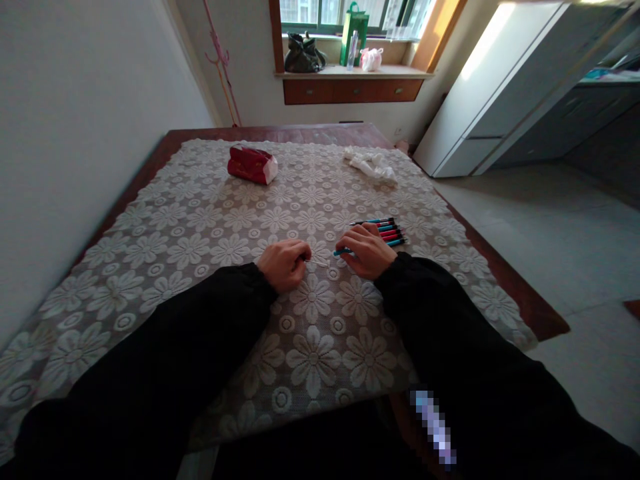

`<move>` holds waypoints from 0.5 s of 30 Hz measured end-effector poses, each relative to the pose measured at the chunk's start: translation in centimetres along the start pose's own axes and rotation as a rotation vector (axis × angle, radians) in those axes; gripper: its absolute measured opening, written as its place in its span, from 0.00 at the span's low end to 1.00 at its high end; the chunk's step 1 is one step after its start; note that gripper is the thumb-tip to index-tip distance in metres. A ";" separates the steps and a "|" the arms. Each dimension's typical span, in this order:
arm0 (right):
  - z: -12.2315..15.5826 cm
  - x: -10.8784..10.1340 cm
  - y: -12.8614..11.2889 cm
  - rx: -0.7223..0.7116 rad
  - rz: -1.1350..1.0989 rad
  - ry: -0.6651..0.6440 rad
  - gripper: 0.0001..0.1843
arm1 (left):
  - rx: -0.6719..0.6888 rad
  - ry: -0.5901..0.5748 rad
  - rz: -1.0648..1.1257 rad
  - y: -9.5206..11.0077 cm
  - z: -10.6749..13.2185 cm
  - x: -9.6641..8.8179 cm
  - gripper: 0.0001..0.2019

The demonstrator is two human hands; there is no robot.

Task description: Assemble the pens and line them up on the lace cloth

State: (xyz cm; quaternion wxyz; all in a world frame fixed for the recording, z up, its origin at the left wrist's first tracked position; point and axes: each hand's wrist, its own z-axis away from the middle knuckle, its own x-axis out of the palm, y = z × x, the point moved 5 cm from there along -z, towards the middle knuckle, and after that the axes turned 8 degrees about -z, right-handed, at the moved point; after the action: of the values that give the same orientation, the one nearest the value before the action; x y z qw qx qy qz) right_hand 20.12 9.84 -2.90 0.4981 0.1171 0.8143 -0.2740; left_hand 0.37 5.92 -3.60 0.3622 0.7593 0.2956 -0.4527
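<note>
My left hand (284,265) is closed, thumb against the curled fingers. A thin, whitish, stick-like piece (317,263) pokes out of it to the right; its kind is too small to make out. To the right, my right hand (367,251) is bent over a blue pen (342,252), whose end shows past the fingertips on the left; the rest is hidden under the hand. Just behind and beside that hand lies a row of several blue and red pens (391,233) with dark ends, partly covered by it. Both hands are low over the floral lace tablecloth (313,360).
A red packet with a white end (253,165) lies at the back left of the table. A crumpled white plastic bag (373,165) is at the back right. The wooden table edge (543,320) shows at the right. A wall stands along the left, a fridge (493,87) beyond the right.
</note>
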 end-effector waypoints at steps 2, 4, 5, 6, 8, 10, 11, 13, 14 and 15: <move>0.0 0.0 -0.3 -0.029 -0.020 -0.034 0.05 | -0.019 -0.009 0.002 -0.1 0.0 0.1 0.09; 0.0 0.1 -0.7 -0.060 -0.042 -0.083 0.04 | -0.033 -0.010 -0.012 -0.2 0.0 0.3 0.09; 0.0 0.2 -0.9 -0.070 -0.050 -0.109 0.03 | -0.039 -0.005 -0.021 -0.3 0.0 0.4 0.10; 0.0 0.2 -1.1 -0.075 -0.055 -0.134 0.02 | -0.043 0.002 -0.029 -0.4 0.0 0.5 0.10; 0.0 0.5 -1.4 -0.067 -0.054 -0.173 0.03 | -0.044 0.016 -0.040 -0.5 0.0 0.7 0.10; -0.1 0.7 -1.6 -0.032 -0.035 -0.201 0.05 | -0.035 0.024 -0.050 -0.5 0.0 0.9 0.10; -0.1 0.8 -1.7 -0.007 -0.022 -0.213 0.06 | -0.029 0.025 -0.057 -0.5 -0.1 0.9 0.10; -0.1 1.0 -1.8 0.054 0.006 -0.232 0.07 | -0.011 0.026 -0.081 -0.5 -0.1 0.9 0.09; -0.1 1.1 -1.9 0.085 0.017 -0.237 0.08 | 0.002 0.023 -0.095 -0.4 -0.1 0.9 0.09; -0.1 1.2 -2.0 0.114 0.026 -0.241 0.08 | 0.016 0.021 -0.107 -0.3 -0.1 0.8 0.09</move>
State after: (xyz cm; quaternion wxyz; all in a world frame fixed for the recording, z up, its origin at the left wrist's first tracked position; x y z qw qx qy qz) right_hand 18.54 8.19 -3.26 0.5885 0.1221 0.7301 -0.3252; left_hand 0.52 6.28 -4.40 0.3284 0.7500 0.3361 -0.4656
